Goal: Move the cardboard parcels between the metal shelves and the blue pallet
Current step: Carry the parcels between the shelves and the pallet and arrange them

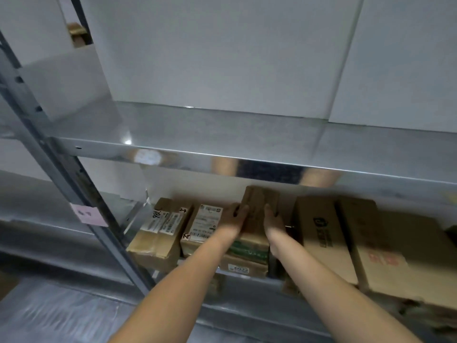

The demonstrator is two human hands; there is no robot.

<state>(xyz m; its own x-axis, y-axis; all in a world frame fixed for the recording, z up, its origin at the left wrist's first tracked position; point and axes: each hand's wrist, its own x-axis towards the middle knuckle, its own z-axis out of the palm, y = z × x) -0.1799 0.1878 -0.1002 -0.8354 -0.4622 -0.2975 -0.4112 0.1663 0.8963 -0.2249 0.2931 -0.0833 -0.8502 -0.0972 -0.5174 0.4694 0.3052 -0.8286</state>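
Note:
A narrow brown cardboard parcel (256, 214) lies on top of another parcel (244, 266) on the lower metal shelf (247, 303). My left hand (236, 217) presses its left side and my right hand (273, 222) its right side, so both hold it between them. To its left lie two labelled parcels (158, 233) (201, 225). To its right lie two large cardboard boxes (319, 233) (390, 256). The blue pallet is out of view.
The upper metal shelf (222, 134) above the parcels is bare and shiny, with a white wall behind. A slanted grey upright (61, 164) with a pink note (89, 215) runs down the left. A small box (78, 33) shows at the top left.

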